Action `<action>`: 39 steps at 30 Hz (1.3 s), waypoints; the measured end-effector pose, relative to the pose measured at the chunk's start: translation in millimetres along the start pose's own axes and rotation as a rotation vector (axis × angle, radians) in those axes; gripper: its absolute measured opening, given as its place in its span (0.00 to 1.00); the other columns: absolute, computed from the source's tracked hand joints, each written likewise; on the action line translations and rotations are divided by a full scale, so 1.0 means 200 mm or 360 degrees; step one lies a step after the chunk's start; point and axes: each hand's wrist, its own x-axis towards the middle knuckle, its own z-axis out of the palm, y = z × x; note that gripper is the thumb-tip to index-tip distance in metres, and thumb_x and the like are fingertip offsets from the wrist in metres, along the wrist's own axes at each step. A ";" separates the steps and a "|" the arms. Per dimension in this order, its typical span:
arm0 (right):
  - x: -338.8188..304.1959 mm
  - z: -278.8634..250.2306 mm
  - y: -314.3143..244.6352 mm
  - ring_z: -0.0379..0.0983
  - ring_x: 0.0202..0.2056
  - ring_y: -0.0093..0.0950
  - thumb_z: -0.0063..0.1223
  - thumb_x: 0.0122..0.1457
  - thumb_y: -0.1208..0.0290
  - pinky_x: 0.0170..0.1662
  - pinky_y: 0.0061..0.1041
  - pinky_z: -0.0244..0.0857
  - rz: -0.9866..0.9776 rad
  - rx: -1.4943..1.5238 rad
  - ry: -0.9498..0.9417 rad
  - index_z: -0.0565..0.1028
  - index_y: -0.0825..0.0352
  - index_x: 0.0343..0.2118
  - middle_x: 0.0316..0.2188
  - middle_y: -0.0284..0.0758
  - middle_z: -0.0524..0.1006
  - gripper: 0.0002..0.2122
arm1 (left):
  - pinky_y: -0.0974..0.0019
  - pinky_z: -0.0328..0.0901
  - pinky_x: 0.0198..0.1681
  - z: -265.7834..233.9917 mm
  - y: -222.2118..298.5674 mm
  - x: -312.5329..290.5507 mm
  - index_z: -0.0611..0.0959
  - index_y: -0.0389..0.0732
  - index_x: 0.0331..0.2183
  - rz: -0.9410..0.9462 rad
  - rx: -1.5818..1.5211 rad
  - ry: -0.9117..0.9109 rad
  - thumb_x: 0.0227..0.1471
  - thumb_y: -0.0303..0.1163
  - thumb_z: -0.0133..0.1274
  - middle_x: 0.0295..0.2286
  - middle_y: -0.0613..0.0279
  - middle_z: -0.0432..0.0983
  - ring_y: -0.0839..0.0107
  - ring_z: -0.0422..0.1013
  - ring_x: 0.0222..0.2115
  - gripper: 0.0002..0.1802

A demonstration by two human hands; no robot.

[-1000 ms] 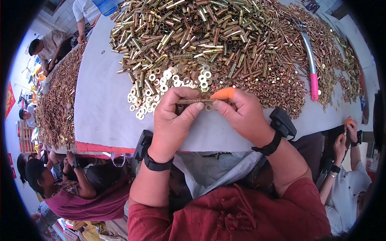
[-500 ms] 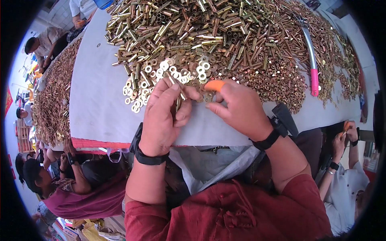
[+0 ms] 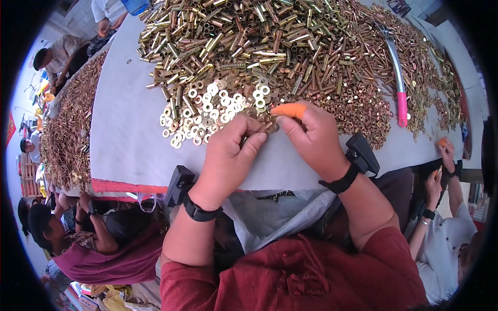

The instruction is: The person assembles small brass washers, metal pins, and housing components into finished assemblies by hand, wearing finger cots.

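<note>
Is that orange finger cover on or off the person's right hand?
On. The orange cover wraps the index finger of the right hand, hiding its tip; the thumb is bare.

Workshop for small metal hardware, from where I stand. Pale-topped worktable (image 3: 124,119) buried in loose metal tubes (image 3: 223,36), flat washers (image 3: 210,106), nuts (image 3: 363,111). Pink-handled tool (image 3: 402,106) lying among parts. Second parts heap (image 3: 67,132) at left. Several people around, incl. person in purple (image 3: 111,259), person in pale shirt (image 3: 446,241).
</note>
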 end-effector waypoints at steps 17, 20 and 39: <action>0.01 -0.04 -0.03 0.77 0.28 0.25 0.62 0.55 0.71 0.32 0.23 0.70 0.0409 0.0529 -0.0383 0.77 0.66 0.41 0.30 0.36 0.80 0.12 | 0.72 0.67 0.38 -0.01 0.00 0.01 0.78 0.34 0.37 0.0022 -0.0053 -0.0124 0.58 0.24 0.53 0.30 0.64 0.77 0.78 0.71 0.32 0.05; 0.01 -0.07 0.00 0.77 0.29 0.31 0.60 0.54 0.70 0.32 0.28 0.70 0.0227 -0.0012 -0.0406 0.77 0.65 0.41 0.28 0.37 0.79 0.12 | 0.72 0.67 0.38 -0.02 0.01 0.01 0.78 0.34 0.37 -0.0226 -0.0359 -0.0007 0.59 0.25 0.52 0.30 0.65 0.77 0.79 0.71 0.32 0.05; 0.01 -0.09 0.00 0.76 0.30 0.29 0.57 0.56 0.74 0.35 0.26 0.70 0.0298 0.0149 -0.0207 0.76 0.67 0.38 0.32 0.37 0.77 0.08 | 0.70 0.66 0.34 -0.03 0.02 0.01 0.78 0.35 0.34 -0.0047 0.0052 -0.0037 0.57 0.26 0.55 0.27 0.63 0.76 0.76 0.71 0.29 0.05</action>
